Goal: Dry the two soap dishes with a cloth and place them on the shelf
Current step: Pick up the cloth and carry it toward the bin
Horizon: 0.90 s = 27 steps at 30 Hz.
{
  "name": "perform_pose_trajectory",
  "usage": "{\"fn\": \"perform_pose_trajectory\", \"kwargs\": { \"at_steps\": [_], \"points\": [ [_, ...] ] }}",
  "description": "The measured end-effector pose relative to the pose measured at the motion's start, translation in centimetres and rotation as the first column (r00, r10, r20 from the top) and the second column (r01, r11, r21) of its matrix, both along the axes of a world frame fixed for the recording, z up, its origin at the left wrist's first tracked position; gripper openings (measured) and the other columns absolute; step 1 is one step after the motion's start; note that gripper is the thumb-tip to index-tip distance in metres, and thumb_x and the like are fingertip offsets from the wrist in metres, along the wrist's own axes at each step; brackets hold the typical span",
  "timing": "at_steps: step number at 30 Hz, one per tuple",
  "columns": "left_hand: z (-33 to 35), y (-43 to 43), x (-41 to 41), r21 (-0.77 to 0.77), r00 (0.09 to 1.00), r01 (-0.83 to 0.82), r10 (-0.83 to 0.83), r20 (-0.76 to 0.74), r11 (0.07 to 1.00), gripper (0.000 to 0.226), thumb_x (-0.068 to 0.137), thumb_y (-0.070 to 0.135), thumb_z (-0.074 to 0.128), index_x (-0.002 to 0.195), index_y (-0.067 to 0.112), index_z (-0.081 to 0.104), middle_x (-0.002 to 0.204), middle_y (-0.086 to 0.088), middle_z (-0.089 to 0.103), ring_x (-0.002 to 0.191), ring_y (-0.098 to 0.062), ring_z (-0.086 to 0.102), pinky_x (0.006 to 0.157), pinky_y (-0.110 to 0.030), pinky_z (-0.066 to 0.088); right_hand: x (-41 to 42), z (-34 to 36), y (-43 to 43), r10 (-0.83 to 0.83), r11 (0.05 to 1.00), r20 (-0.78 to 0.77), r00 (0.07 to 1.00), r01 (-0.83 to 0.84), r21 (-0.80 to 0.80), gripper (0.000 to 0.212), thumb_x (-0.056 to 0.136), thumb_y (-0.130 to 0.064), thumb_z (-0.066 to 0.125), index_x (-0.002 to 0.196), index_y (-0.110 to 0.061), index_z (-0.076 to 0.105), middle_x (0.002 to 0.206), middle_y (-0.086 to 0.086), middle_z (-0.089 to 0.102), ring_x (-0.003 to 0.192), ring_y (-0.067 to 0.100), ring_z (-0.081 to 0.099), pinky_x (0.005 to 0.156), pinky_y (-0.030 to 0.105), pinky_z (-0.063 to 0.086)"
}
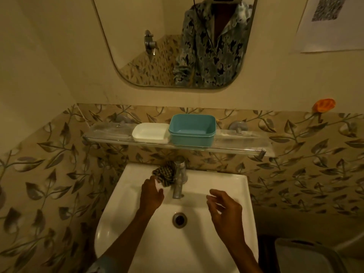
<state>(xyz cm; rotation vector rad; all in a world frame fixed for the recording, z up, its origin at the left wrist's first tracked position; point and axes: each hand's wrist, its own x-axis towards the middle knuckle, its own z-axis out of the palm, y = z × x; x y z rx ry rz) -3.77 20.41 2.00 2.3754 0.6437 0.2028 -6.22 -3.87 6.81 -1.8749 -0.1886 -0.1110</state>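
Note:
A white soap dish [150, 132] and a taller blue soap dish [192, 129] stand side by side on the glass shelf [110, 133] above the basin. A dark checked cloth [165, 173] lies bunched on the basin's back ledge, against the left side of the tap [179, 178]. My left hand [151, 194] is over the basin with its fingertips at the cloth's lower left edge; it holds nothing I can see. To the right of the tap, my right hand [224, 209] hovers over the bowl, fingers apart and empty.
The white basin [226, 186] has a metal drain [179, 219] in its middle. A mirror [177, 42] hangs above the shelf. An orange object [324, 107] sticks to the wall at right. A grey-lidded bin [307, 257] stands at the lower right.

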Motion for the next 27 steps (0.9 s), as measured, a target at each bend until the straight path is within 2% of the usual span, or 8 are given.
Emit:
{"fn": "perform_pose_trajectory", "kwargs": {
  "at_steps": [3, 6, 10, 14, 17, 20, 23, 27],
  "points": [
    [-0.4, 0.9, 3.0, 0.142, 0.997, 0.066, -0.06, -0.05, 0.988, 0.064, 0.077, 0.01, 0.067, 0.136, 0.009, 0.042, 0.13, -0.02, 0.045, 0.12, -0.037, 0.042, 0.098, -0.045, 0.04, -2.0, -2.9, -0.9, 0.016, 1.0, -0.162, 0.987, -0.02, -0.022, 0.027, 0.081, -0.005, 0.07, 0.099, -0.025, 0.065, 0.089, -0.011, 0.068, 0.081, 0.002, 0.067, 0.07, 0.016, 0.056],
    [-0.6, 1.7, 5.4, 0.231, 0.979, 0.184, -0.158, -0.127, 0.955, 0.058, 0.073, 0.018, 0.073, 0.128, 0.013, 0.055, 0.135, -0.016, 0.047, 0.12, -0.037, 0.044, 0.096, -0.046, 0.044, -3.2, -5.2, -1.9, 0.012, 1.0, -0.287, 0.958, -0.019, -0.022, 0.027, 0.08, 0.001, 0.069, 0.098, -0.019, 0.067, 0.083, -0.008, 0.069, 0.077, 0.008, 0.069, 0.061, 0.012, 0.054],
    [-1.2, 2.2, 6.4, 0.087, 0.973, 0.191, -0.2, 0.113, 0.978, 0.021, 0.073, -0.007, 0.067, 0.093, -0.003, 0.07, 0.108, -0.026, 0.064, 0.105, -0.042, 0.058, 0.09, -0.04, 0.049, -3.4, -6.5, -3.0, 0.04, 0.996, -0.365, 0.93, -0.068, -0.062, 0.029, 0.079, -0.001, 0.071, 0.102, -0.018, 0.065, 0.088, -0.01, 0.067, 0.076, 0.011, 0.069, 0.056, 0.014, 0.053],
    [-0.5, 2.8, 6.0, -0.1, 0.978, 0.006, 0.016, 0.21, 0.995, 0.015, 0.081, -0.006, 0.06, 0.09, -0.003, 0.072, 0.101, -0.022, 0.068, 0.098, -0.034, 0.062, 0.088, -0.036, 0.05, -2.5, -5.6, -3.3, 0.076, 0.992, -0.333, 0.94, -0.105, -0.071, 0.027, 0.08, -0.008, 0.072, 0.101, -0.023, 0.063, 0.096, -0.011, 0.066, 0.077, 0.007, 0.068, 0.061, 0.012, 0.053],
    [1.8, 3.6, 5.2, -0.163, 0.971, 0.018, 0.022, 0.24, 0.986, 0.023, 0.087, 0.01, 0.059, 0.067, 0.021, 0.063, 0.071, 0.002, 0.064, 0.068, -0.012, 0.058, 0.06, -0.022, 0.045, -1.3, -3.4, -2.2, 0.101, 0.992, -0.284, 0.954, -0.118, -0.044, 0.02, 0.081, -0.014, 0.073, 0.092, -0.028, 0.064, 0.094, -0.013, 0.067, 0.08, 0.005, 0.067, 0.064, 0.012, 0.052],
    [5.5, 3.9, 3.6, -0.21, 0.951, 0.133, -0.065, 0.302, 0.969, 0.021, 0.092, 0.016, 0.053, 0.079, 0.03, 0.062, 0.076, 0.012, 0.062, 0.071, 0.0, 0.057, 0.057, -0.005, 0.043, 0.1, -0.3, -0.2, 0.175, 0.984, -0.18, 0.968, -0.175, 0.014, 0.013, 0.082, -0.015, 0.071, 0.088, -0.026, 0.066, 0.085, -0.009, 0.07, 0.078, 0.003, 0.066, 0.066, 0.012, 0.05],
    [9.5, 3.8, 1.3, -0.194, 0.91, 0.323, -0.248, 0.333, 0.926, 0.023, 0.095, 0.023, 0.05, 0.076, 0.031, 0.059, 0.075, 0.008, 0.062, 0.072, -0.008, 0.059, 0.062, -0.015, 0.048, 0.6, 3.6, 2.3, 0.275, 0.961, -0.098, 0.956, -0.27, 0.063, 0.014, 0.083, -0.016, 0.068, 0.095, -0.024, 0.066, 0.089, -0.01, 0.069, 0.085, -0.001, 0.064, 0.07, 0.01, 0.05],
    [15.0, 2.6, -2.1, -0.203, 0.8, 0.581, -0.508, 0.32, 0.788, 0.032, 0.097, 0.017, 0.047, 0.074, 0.033, 0.063, 0.07, 0.012, 0.064, 0.069, 0.002, 0.058, 0.062, -0.012, 0.047, 1.3, 8.2, 4.5, 0.448, 0.894, -0.069, 0.891, -0.448, 0.018, 0.05, 0.08, -0.028, 0.073, 0.126, -0.02, 0.055, 0.124, -0.005, 0.061, 0.113, 0.005, 0.056, 0.095, 0.024, 0.048]
  ]
}}
